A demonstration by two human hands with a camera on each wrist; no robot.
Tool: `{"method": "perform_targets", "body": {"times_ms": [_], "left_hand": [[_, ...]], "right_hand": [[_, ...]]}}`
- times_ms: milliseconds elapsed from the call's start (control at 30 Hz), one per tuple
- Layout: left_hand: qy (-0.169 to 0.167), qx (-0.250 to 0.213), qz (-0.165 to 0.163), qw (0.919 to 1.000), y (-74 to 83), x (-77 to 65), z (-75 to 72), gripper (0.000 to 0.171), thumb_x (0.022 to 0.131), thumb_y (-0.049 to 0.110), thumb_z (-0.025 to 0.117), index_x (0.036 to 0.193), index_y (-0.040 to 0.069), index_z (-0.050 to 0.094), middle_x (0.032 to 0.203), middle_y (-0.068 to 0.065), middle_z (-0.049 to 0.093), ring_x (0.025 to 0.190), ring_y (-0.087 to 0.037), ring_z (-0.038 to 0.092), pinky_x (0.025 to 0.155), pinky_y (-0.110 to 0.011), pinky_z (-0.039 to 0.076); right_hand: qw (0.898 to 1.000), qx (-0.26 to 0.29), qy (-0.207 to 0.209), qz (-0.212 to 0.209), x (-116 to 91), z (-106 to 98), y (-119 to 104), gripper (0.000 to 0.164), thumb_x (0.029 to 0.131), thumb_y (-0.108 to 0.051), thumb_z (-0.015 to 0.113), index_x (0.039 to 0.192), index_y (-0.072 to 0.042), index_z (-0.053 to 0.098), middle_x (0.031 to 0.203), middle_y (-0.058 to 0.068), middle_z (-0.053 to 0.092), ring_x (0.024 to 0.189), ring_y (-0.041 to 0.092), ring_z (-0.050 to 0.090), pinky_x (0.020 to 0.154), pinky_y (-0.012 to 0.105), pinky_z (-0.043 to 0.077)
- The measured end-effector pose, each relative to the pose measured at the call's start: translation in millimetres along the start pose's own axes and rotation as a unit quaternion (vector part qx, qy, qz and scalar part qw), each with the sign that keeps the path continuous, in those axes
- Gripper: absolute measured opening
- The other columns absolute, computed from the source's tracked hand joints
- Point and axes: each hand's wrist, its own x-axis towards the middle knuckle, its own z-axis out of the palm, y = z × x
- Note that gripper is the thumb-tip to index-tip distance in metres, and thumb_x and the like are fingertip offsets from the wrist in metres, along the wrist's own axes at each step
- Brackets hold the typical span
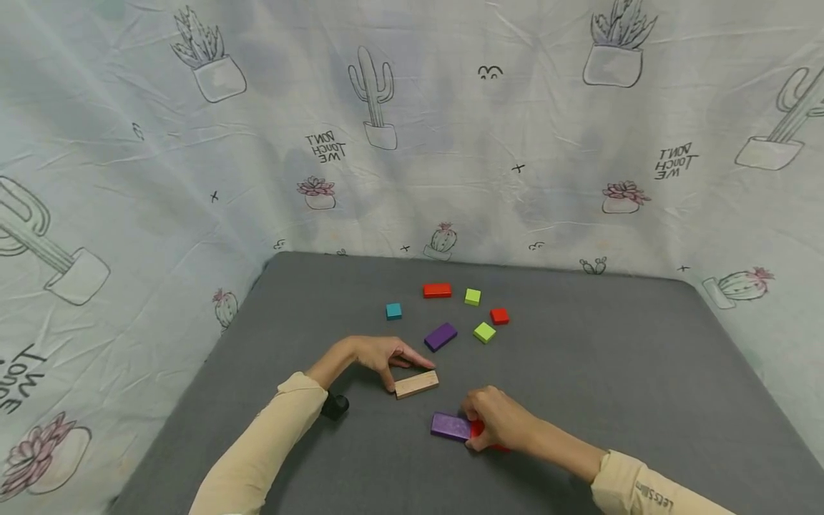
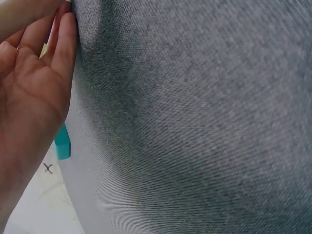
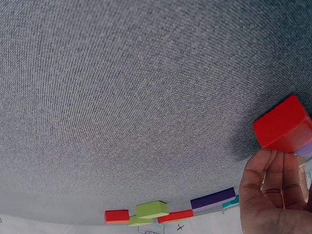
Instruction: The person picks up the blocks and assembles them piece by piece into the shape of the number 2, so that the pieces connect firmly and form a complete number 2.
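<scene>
In the head view my left hand (image 1: 378, 353) holds a natural wooden block (image 1: 416, 385) on the grey tabletop, thumb at its left end and a fingertip by its far right corner. The left wrist view shows the palm and fingers, with the wooden block out of sight there. Nearer the front, my right hand (image 1: 505, 420) pinches a red block (image 3: 282, 124) between thumb and fingers. That red block lies against the right end of a purple block (image 1: 449, 426), and the hand covers much of it in the head view.
Beyond the hands lie another purple block (image 1: 440, 337), a blue block (image 1: 394, 311), a long red block (image 1: 437, 290), a small red block (image 1: 499, 316) and two green blocks, one farther back (image 1: 473, 297) and one nearer (image 1: 485, 332). A printed curtain (image 1: 412, 179) surrounds the table.
</scene>
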Motion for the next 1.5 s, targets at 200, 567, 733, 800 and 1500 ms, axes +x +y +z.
{"method": "perform_targets", "body": {"times_ms": [200,567,733,800,1500], "left_hand": [[0.004,0.04,-0.014,0.9991,5.2,4.0,2.4,0.083,0.07,-0.014,0.076,0.143,0.012,0.046,0.146,0.003,0.043,0.133,-0.004,0.035,0.106,-0.021,0.031],[0.027,0.093,-0.024,0.995,13.8,10.0,7.1,0.08,0.067,-0.003,0.083,0.138,0.019,0.054,0.14,0.01,0.05,0.123,0.001,0.044,0.09,-0.022,0.041],[0.057,0.083,-0.008,0.9949,11.2,12.0,6.8,0.074,0.069,0.004,0.085,0.136,0.016,0.056,0.136,0.008,0.054,0.098,-0.006,0.05,0.078,-0.021,0.042],[0.065,0.081,0.003,0.9946,10.0,13.0,7.3,0.072,0.07,0.006,0.085,0.136,0.014,0.056,0.135,0.006,0.055,0.091,-0.009,0.049,0.078,-0.021,0.043],[0.104,0.126,0.037,0.9858,32.5,17.5,9.8,0.073,0.068,0.011,0.087,0.135,0.016,0.057,0.11,0.015,0.062,0.062,-0.006,0.04,0.054,-0.021,0.033]], "right_hand": [[1.0,0.0,-0.001,0.006,-0.1,0.5,1.6,0.042,0.062,-0.015,0.089,0.064,-0.011,0.048,0.064,-0.009,0.037,0.058,-0.001,0.032,0.048,0.016,0.027],[1.0,0.0,-0.002,0.008,-1.2,0.0,1.3,0.041,0.063,-0.015,0.089,0.065,-0.011,0.048,0.064,-0.01,0.036,0.058,-0.001,0.031,0.047,0.016,0.026],[1.0,0.001,-0.003,0.008,-0.7,-0.4,2.1,0.04,0.064,-0.015,0.089,0.066,-0.011,0.049,0.064,-0.01,0.037,0.058,-0.001,0.032,0.047,0.015,0.027],[1.0,0.002,-0.003,0.009,-0.4,-0.6,2.2,0.04,0.064,-0.015,0.089,0.066,-0.011,0.049,0.065,-0.009,0.038,0.058,-0.001,0.033,0.047,0.015,0.027],[1.0,0.002,0.0,0.006,-0.3,-1.4,1.0,0.038,0.064,-0.014,0.089,0.067,-0.01,0.051,0.064,-0.007,0.042,0.058,-0.001,0.034,0.046,0.015,0.029]]}}
